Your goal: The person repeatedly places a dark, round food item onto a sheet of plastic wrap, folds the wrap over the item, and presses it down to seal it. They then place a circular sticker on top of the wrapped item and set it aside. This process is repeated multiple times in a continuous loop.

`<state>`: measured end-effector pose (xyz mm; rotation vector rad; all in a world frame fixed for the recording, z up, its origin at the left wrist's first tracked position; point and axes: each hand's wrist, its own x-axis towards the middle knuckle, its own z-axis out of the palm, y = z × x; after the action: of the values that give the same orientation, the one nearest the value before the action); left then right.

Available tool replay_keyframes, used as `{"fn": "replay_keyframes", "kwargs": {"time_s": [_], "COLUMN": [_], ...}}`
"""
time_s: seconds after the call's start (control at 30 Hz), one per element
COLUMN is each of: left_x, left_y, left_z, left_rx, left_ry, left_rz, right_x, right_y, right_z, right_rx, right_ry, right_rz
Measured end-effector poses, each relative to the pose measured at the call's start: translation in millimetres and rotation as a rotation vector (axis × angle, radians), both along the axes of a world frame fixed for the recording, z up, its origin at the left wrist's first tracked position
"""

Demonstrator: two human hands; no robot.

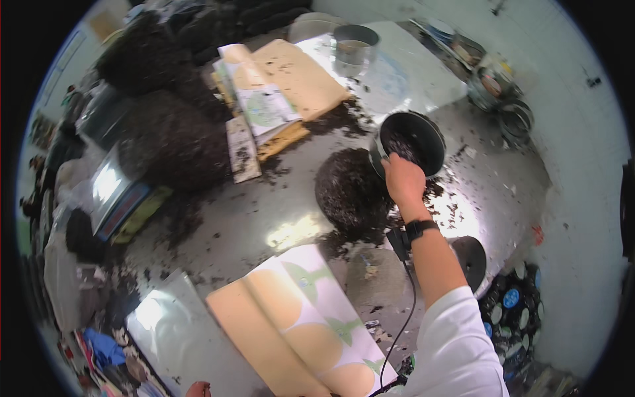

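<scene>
My right hand (404, 181) grips the near rim of a round metal pot (375, 154), its fingers partly hidden inside. The pot is tilted and has dark loose material (404, 146) at its bottom. Just left of it sits a rounded mound of dark, flaky or fibrous material (349, 191) on the metal tabletop (238, 213). A black strap with a cabled device is on my right wrist. Only a small part of my left hand (199, 389) shows at the bottom edge, near a shiny clear sheet (183, 327); its fingers are mostly cut off.
Large dark clumps (173, 141) are heaped at the left. A printed cardboard sheet (297, 317) lies in front, and cardboard with papers (297, 74) lies at the back. Another metal pot (354, 47) stands beyond. A round dark disc (469, 263) lies by my right forearm. A wall (580, 213) bounds the right.
</scene>
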<state>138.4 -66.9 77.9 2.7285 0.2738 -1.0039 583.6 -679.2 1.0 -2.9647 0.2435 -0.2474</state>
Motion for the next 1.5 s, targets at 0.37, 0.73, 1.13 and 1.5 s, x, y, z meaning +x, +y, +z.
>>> {"fn": "replay_keyframes", "kwargs": {"time_s": [0.37, 0.73, 1.13, 1.5], "left_x": [-81.7, -203.0, 276.3, 418.5], "left_y": [20.0, 112.1, -16.1, -200.8], "left_z": [20.8, -25.8, -136.9, -173.0], "left_rx": [-0.002, -0.012, -0.676, -0.985], "left_ry": [-0.03, -0.031, -0.301, -0.117], "left_rz": [0.108, 0.306, 0.354, 0.717], "right_x": [0.9, 3.2, 19.3, -214.5], "right_y": [179.9, 203.1, 176.7, 135.0], "right_z": [-9.0, -35.0, 50.9, 103.0], "right_rx": [0.11, -0.023, -0.048, -0.121], "right_ry": [0.045, -0.006, -0.063, -0.172], "right_rz": [0.079, 0.093, 0.032, 0.881]}}
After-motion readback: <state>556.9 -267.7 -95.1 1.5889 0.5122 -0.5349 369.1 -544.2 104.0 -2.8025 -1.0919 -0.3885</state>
